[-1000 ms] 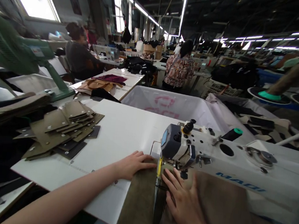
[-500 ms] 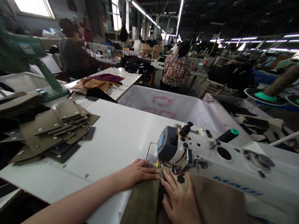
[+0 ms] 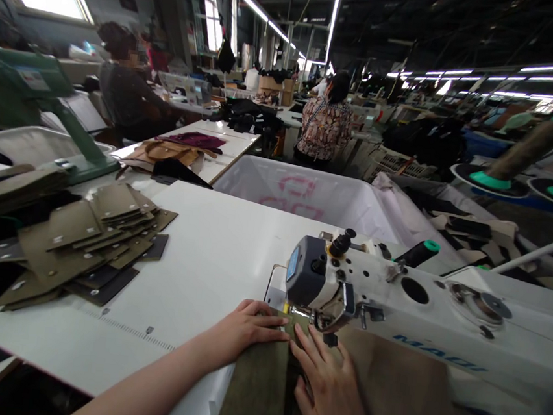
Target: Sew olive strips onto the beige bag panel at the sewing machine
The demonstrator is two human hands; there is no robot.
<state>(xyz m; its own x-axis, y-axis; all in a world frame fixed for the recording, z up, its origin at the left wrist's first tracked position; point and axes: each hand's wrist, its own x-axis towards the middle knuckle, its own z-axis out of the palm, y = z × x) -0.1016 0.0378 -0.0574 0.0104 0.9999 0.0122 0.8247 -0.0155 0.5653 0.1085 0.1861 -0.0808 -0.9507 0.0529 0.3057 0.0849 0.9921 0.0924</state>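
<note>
A strip of olive-green fabric (image 3: 256, 395) runs from the front edge up to the needle area of a white sewing machine (image 3: 375, 302). Flat on the strip's upper end lies my left hand (image 3: 248, 330), fingers stretched toward the right. My right hand (image 3: 321, 378) rests just beside it, its fingers spread over the cloth below the machine head. Brown fabric (image 3: 396, 389) spreads to the right, passing under the machine arm. The fingertips of both hands are close to the presser foot, which is mostly hidden by the machine head.
On the white table (image 3: 214, 247), a pile of olive pieces with snaps (image 3: 88, 235) lies at left, near a green fan (image 3: 47, 94). A white bin (image 3: 302, 190) stands behind the table. Thread cones (image 3: 516, 155) are at right. Two people (image 3: 326, 121) sit farther back.
The view has shifted slightly, so the table and pile appear a little farther left. Both hands keep their flat pose on the fabric, close to the needle area.
</note>
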